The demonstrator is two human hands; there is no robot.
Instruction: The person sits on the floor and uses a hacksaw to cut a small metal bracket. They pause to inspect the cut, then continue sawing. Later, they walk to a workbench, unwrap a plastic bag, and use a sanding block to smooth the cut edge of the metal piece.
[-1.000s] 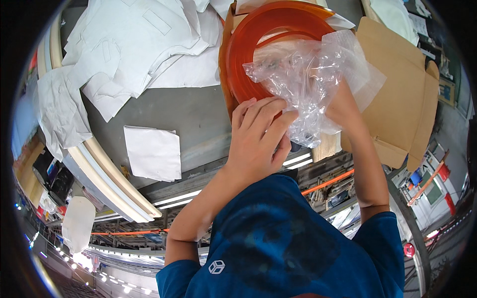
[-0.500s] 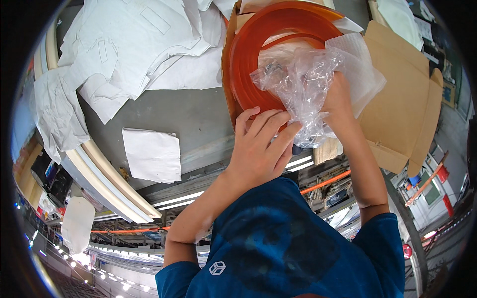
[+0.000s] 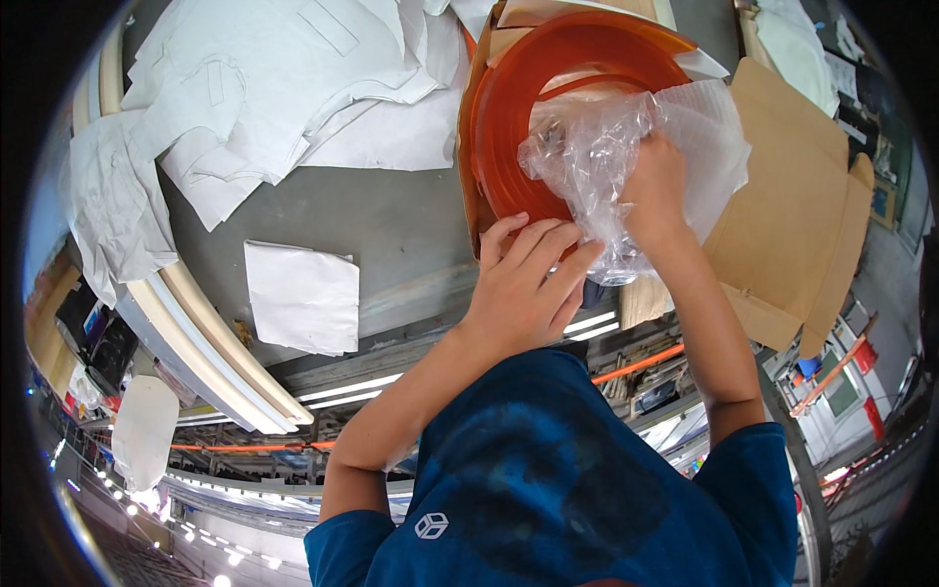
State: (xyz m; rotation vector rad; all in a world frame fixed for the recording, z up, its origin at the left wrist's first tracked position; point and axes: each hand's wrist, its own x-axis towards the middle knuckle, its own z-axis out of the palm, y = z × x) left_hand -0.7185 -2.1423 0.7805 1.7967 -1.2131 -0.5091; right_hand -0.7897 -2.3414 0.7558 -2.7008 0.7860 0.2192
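A coil of glossy orange-red strip (image 3: 501, 147) lies in an open cardboard box (image 3: 467, 147). Crumpled clear plastic wrap (image 3: 594, 161) covers the lower right of the coil and part of its hollow middle. My right hand (image 3: 653, 191) is closed on this wrap, pressing it down toward the coil; its fingertips are hidden. My left hand (image 3: 528, 279) rests with fingers spread at the near edge of the coil and box, beside the wrap, holding nothing. To the right of my right hand, a translucent whitish foam sheet (image 3: 712, 127) lies over the coil's edge.
The box's brown flap (image 3: 792, 196) spreads out to the right. Large white paper pieces (image 3: 264, 78) overlap on the grey table (image 3: 401, 220) at the far left. A folded white sheet (image 3: 301, 298) lies nearer. Pale curved-looking rails (image 3: 210, 338) run along the left.
My right hand has pushed slightly inward and down, and the wrap bunches lower over the coil. The left hand stays at the near edge. The whole view has shifted slightly.
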